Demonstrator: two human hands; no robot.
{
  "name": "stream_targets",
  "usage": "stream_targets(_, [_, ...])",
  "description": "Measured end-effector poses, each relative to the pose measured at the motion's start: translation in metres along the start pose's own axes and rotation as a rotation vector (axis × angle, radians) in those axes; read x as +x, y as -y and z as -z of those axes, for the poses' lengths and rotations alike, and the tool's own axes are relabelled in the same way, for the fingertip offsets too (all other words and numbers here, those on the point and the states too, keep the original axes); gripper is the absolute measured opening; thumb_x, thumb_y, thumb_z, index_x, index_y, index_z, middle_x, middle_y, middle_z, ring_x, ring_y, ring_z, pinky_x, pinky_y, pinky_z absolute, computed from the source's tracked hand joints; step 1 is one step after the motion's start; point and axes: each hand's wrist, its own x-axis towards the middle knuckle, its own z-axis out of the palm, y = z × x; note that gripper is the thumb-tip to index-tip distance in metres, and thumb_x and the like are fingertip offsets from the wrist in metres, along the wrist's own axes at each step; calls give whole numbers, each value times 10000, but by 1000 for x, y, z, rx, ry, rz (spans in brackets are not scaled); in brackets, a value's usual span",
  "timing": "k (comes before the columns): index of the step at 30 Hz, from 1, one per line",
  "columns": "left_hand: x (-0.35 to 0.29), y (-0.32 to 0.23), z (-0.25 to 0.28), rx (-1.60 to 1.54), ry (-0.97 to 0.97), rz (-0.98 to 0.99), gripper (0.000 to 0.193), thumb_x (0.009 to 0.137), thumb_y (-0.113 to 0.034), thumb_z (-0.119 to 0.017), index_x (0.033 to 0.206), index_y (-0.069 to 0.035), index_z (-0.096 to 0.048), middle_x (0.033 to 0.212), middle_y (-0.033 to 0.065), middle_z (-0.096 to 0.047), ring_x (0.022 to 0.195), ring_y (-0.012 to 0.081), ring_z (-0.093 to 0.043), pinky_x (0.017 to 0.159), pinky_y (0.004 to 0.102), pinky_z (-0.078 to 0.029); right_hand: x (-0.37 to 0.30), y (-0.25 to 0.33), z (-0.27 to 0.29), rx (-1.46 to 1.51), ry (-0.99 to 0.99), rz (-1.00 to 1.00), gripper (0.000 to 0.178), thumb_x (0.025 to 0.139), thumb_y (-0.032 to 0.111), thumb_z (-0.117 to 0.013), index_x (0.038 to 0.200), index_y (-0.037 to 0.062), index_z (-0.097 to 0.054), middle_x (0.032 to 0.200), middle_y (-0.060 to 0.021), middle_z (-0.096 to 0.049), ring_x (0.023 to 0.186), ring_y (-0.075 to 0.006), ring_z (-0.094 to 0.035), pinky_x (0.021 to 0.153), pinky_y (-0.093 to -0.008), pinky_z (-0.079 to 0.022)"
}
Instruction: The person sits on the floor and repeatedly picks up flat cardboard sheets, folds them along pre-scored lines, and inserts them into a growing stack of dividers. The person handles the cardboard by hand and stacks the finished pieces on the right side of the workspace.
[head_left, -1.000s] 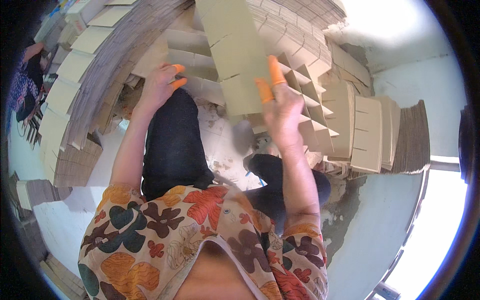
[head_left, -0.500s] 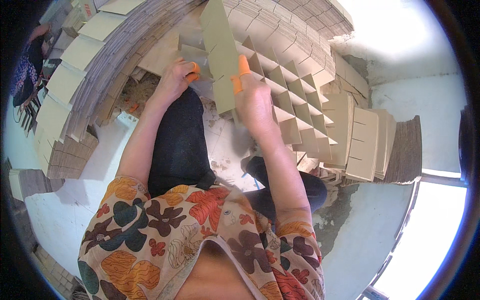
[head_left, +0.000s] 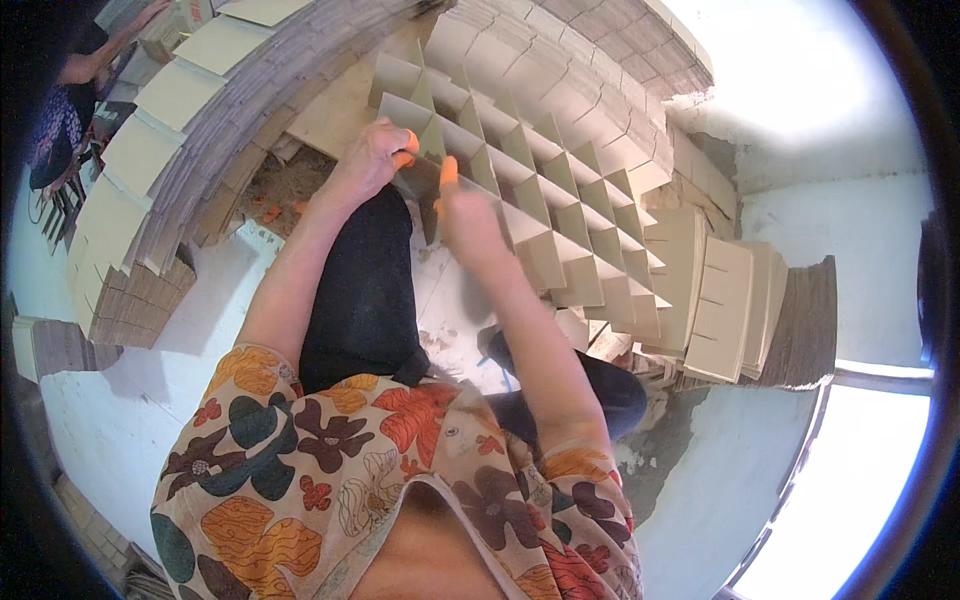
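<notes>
A grey-beige cardboard divider grid (head_left: 545,185) of crossed, slotted strips stands in front of me, slanting from upper left to lower right. My left hand (head_left: 372,160), with orange finger covers, is closed on the grid's near left corner. A cardboard strip (head_left: 426,185) crosses the grid's left end, between my hands. My right hand (head_left: 470,220), also in orange finger covers and blurred by motion, has its fingertips at this strip. Exactly how they grip it is partly hidden.
Long stacks of slotted cardboard strips (head_left: 205,130) curve along the left, and more cardboard stacks (head_left: 560,75) stand behind the grid. Leaning cardboard sheets (head_left: 722,300) are at the right by a pale wall (head_left: 820,210). Another person's arm (head_left: 105,50) shows at the far upper left.
The broad strip that stood tall between my hands has gone down into the grid's left end. My right hand has moved left and down, and my left hand slightly right.
</notes>
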Motion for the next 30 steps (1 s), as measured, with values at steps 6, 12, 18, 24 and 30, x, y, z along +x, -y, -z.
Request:
stream_targets(6, [-5, -8, 8, 67, 31, 28, 256, 665, -16, -751, 887, -37, -625, 854, 115, -629, 864, 312, -592, 747, 393, -481, -2, 9, 18, -137, 9, -15, 300, 847, 163, -613, 1084, -11, -555, 790, -181, -651, 730, -353, -652, 623, -444, -530])
stream_targets(12, [-1, -30, 13, 156, 86, -151, 589, 641, -70, -779, 1185, -53, -555, 1194, 115, -571, 1187, 314, -477, 962, 406, -424, 7, -70, 72, -423, -571, -126, 557, 815, 313, -695, 1221, -13, -496, 973, -163, -641, 907, -358, -608, 744, -462, -507])
stream_targets(18, [42, -53, -6, 263, 254, -267, 761, 606, -124, -799, 1282, -7, -471, 1429, 114, -401, 1381, 322, -274, 1100, 422, -310, -14, -114, 82, -161, 9, -338, 522, 828, 466, -648, 997, -20, -560, 765, -224, -615, 767, -395, -623, 674, -451, -491])
stream_targets(24, [91, -17, -37, 207, 481, -343, 559, 654, -130, -763, 1182, -87, -585, 1310, 85, -543, 1325, 316, -371, 1025, 411, -380, -61, -70, 69, -344, -210, 109, 674, 750, 456, -715, 1201, -15, -545, 1207, -231, -544, 1153, -382, -505, 940, -517, -391])
stream_targets(30, [93, -14, -40, 102, 748, -101, 389, 701, -156, -732, 1067, -57, -642, 824, 67, -630, 829, 284, -564, 815, 381, -420, -65, -110, 80, -362, -149, -186, 641, 744, 430, -726, 1200, 30, -516, 1029, -171, -585, 989, -336, -572, 849, -470, -448])
